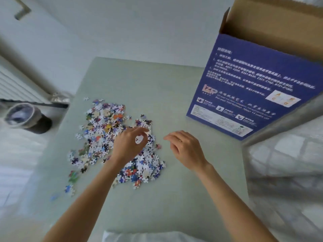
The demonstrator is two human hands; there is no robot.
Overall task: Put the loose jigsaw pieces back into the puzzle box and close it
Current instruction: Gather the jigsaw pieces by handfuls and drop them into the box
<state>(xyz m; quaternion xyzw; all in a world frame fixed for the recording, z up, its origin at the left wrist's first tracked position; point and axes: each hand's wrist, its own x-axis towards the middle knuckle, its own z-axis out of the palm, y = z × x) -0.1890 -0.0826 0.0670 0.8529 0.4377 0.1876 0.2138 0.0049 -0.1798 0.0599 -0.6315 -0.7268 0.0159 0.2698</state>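
Two bare forearms reach up from the bottom edge across a pale green worktop (174, 198). A strip of white fabric (139, 237) shows at the very bottom between the arms.

The left hand (129, 145) rests over the right side of a heap of loose jigsaw pieces (108, 135). Its thumb and forefinger curl together into a ring, their tips touching or nearly so above the pieces; whether a piece is pinched between them cannot be told. The right hand (185, 147) hovers over bare worktop just right of the heap, palm down, fingers loosely curled and pointing left, holding nothing visible.

The pieces, mostly white, blue and purple with spots of orange and green, lie scattered left of centre on the worktop, with a few strays toward the near left edge.

The puzzle box (253, 88), dark blue with white printed text, stands at the far right corner of the worktop, well apart from the heap. Its top flaps are open, showing a brown cardboard inside.

Off the worktop at left, a round bin (24, 117) with a liner sits on the floor.
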